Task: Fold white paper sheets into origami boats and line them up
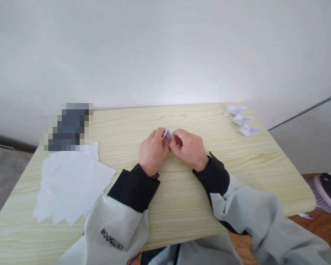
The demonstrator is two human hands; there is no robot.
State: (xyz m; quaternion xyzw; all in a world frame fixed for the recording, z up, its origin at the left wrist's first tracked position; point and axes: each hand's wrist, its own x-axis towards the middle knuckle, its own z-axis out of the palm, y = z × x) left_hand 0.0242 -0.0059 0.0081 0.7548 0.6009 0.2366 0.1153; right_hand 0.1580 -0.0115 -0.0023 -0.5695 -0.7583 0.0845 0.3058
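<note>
A small folded piece of white paper (pixel 168 134) is held between both hands above the middle of the light wooden table (pixel 182 198). My left hand (pixel 153 151) pinches its left side with fingers curled. The fingers of my right hand (pixel 189 148) are closed on its right side. Most of the paper is hidden behind the fingers; only a small corner shows. Both forearms rest on the table in grey sleeves with black cuffs.
A loose stack of white paper sheets (pixel 71 184) lies at the left of the table. Three small folded paper shapes (pixel 242 119) sit in a row at the far right corner. A blurred dark object (pixel 68 127) stands at the far left. A basket (pixel 327 193) is on the floor to the right.
</note>
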